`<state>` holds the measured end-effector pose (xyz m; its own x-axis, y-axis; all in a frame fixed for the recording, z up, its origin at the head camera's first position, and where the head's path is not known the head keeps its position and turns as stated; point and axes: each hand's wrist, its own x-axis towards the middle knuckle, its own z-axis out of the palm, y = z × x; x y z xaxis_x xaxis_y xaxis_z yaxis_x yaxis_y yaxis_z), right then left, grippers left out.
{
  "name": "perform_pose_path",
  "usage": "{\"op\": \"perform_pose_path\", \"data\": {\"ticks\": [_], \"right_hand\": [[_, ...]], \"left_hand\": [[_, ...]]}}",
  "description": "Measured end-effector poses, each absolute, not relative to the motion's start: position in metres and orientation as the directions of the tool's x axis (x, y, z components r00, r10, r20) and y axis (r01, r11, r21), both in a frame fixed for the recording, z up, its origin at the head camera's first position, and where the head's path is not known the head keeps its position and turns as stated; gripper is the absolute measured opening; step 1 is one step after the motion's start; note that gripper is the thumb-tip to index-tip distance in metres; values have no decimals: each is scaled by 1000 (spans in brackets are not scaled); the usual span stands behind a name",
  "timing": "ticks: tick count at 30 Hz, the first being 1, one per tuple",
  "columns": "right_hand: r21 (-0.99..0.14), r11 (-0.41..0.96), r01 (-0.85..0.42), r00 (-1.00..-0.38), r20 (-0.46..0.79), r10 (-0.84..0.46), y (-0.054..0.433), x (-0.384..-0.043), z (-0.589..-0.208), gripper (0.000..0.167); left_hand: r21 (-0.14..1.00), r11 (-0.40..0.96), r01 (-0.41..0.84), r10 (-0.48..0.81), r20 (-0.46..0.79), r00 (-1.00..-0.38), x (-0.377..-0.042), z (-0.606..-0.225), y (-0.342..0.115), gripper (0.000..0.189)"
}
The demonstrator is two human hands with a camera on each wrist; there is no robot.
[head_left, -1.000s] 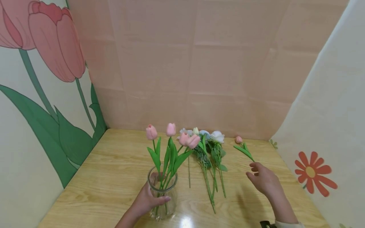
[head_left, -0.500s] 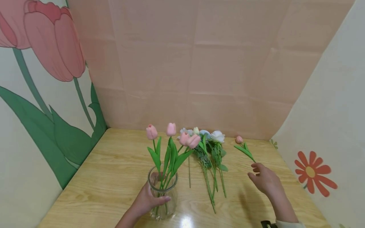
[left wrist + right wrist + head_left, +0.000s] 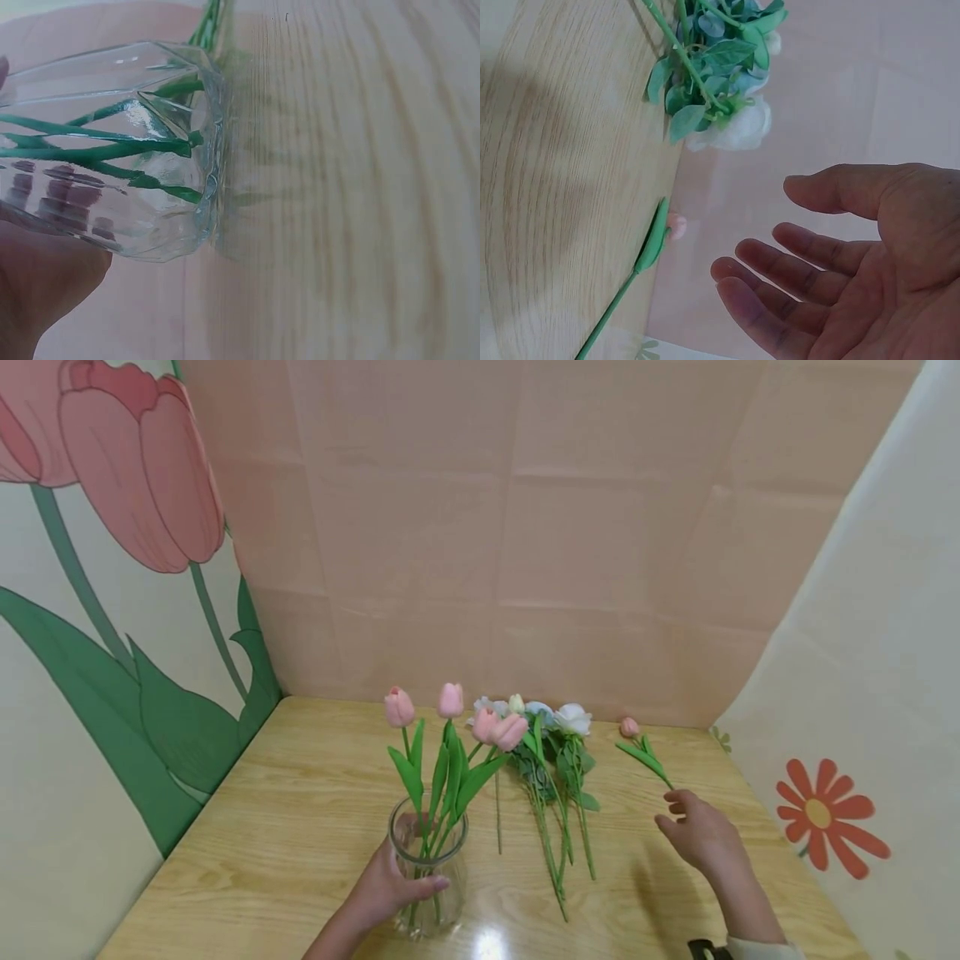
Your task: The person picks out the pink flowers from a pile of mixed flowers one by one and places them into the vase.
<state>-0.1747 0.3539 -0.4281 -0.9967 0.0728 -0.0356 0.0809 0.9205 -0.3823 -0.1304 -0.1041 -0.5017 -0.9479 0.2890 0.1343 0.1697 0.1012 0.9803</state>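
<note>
My left hand grips the clear glass vase around its side, thumb across the front. Several pink tulips with green leaves stand in the vase, leaning to different sides; their cut stem ends show near the vase bottom in the left wrist view. To the right, my right hand hovers over the table with loosely bent fingers and nothing in its grasp. A single pink tulip lies on the table just beyond it; the right wrist view shows the thumb and fingers apart from its stem.
Between the hands lies a bunch of loose flowers, with a white rose and green leaves, stems pointing toward me. The wooden table meets a pink backdrop at the back. Printed side panels border it.
My right hand has shifted slightly to the right, still empty. The left hand, the vase and the flowers stay where they were.
</note>
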Motion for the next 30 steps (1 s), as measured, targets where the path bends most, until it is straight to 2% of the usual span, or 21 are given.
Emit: {"op": "perform_pose_path", "data": {"ticks": [14, 30], "right_hand": [[-372, 922, 106, -994, -65, 88, 364, -182, -434, 59], [-354, 932, 82, -997, -38, 73, 385, -192, -453, 59]], "left_hand": [[979, 107, 174, 304, 135, -943, -133, -506, -105, 82], [982, 117, 150, 289, 111, -951, -132, -505, -105, 81]]}}
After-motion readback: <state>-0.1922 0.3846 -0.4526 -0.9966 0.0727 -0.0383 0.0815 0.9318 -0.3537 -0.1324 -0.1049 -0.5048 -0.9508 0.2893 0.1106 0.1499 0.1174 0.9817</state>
